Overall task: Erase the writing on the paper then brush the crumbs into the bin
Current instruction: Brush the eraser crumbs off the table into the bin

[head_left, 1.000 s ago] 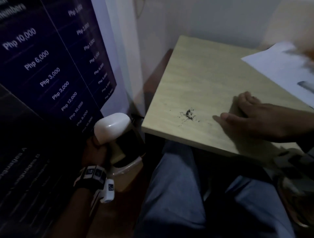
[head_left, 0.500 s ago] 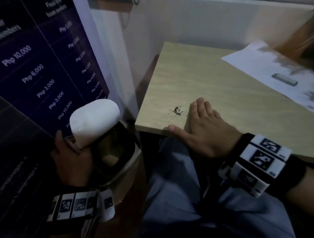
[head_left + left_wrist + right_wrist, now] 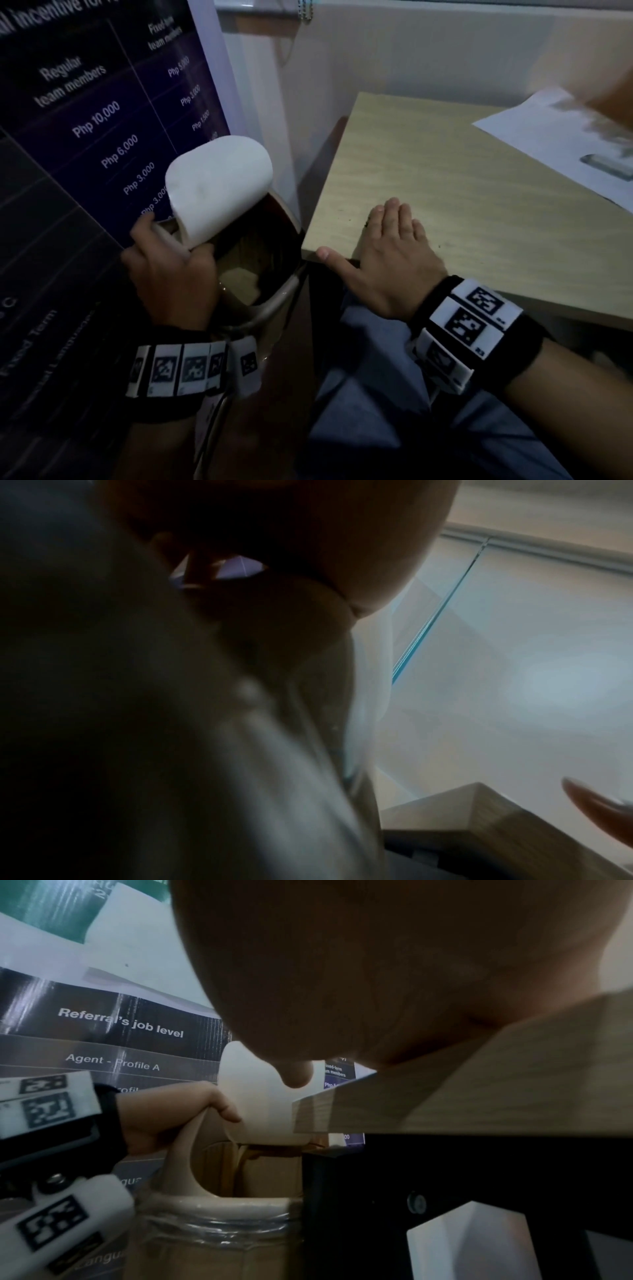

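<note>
A: Where are the hands?
B: Left hand (image 3: 171, 274) grips the bin (image 3: 274, 301) by its rim, lower left, white lid (image 3: 219, 185) tipped up. Right hand (image 3: 390, 263) lies flat, fingers straight, at the surface (image 3: 445, 192) corner.
A: And the paper (image 3: 548, 137)?
B: Upper right, well apart.

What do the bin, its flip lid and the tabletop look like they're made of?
Bin: probably beige plastic, with a smooth, moulded rim and a slight sheen.
Flip lid: likely white plastic; matte, curved, one-piece shell, held up by the left hand.
Tabletop: looks like pale wood-grain laminate over board, with a printed-looking grain and a square banded edge; solid wood can't be ruled out.
</note>
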Demonstrator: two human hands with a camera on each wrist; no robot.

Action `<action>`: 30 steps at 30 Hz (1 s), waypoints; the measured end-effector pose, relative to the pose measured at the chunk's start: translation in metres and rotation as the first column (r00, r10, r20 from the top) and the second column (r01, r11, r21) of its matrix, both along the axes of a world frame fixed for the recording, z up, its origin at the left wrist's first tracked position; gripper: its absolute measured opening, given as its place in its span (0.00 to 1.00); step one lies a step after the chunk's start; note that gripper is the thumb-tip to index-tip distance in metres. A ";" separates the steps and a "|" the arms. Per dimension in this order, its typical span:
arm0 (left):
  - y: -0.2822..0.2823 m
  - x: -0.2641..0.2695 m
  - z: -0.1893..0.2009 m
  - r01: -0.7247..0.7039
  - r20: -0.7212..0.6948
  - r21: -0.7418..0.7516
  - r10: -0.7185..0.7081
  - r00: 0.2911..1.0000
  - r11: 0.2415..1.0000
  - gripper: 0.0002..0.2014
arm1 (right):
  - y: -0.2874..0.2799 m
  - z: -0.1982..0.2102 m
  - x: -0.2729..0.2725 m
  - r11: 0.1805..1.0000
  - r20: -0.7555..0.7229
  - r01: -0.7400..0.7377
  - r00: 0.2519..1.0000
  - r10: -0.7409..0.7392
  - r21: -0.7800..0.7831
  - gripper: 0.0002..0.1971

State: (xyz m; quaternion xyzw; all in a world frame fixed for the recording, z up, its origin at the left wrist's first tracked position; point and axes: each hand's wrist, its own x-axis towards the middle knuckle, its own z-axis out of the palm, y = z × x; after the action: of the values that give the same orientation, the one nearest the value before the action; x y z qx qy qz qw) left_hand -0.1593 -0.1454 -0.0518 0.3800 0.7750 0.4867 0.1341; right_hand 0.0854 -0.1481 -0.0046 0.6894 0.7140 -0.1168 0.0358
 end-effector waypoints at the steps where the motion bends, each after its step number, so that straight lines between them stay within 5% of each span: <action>1: 0.002 0.002 0.001 -0.006 0.007 -0.004 0.006 1.000 1.000 0.38 | 0.001 0.001 -0.004 1.000 -0.006 0.006 1.000 -0.006 -0.004 0.60; 8: 0.014 0.016 0.006 -0.083 0.003 -0.083 0.083 0.997 0.993 0.38 | 0.016 0.005 -0.113 0.973 -0.244 -0.232 0.943 0.227 0.008 0.43; 12: 0.018 0.019 0.000 -0.124 0.000 -0.071 0.124 0.992 0.990 0.39 | 0.018 0.024 -0.094 0.952 -0.214 -0.299 0.928 0.305 0.059 0.43; 17: 0.025 0.027 -0.008 -0.140 -0.016 -0.049 0.139 0.990 0.989 0.39 | 0.009 0.018 0.008 0.996 -0.015 -0.052 0.998 0.054 0.071 0.47; 21: 0.029 0.031 -0.009 -0.118 -0.033 -0.035 0.116 0.993 0.992 0.39 | 0.005 0.001 0.008 0.998 -0.011 0.066 0.998 -0.066 0.010 0.56; 27: 0.037 0.033 -0.005 -0.159 -0.051 -0.067 0.156 0.986 0.985 0.40 | 0.022 -0.005 -0.093 0.969 -0.121 -0.240 0.962 0.246 0.064 0.43; 30: 0.038 0.032 -0.005 -0.185 -0.030 -0.079 0.183 0.983 0.980 0.40 | 0.020 0.012 -0.091 0.938 -0.173 -0.343 0.922 0.346 0.046 0.39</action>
State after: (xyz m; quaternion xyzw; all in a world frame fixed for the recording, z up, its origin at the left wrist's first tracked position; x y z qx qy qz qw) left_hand -0.1273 -0.1074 -0.0563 0.3065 0.8275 0.4607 0.0951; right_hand -0.0051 -0.1283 0.0074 0.5401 0.8252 -0.1645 -0.0135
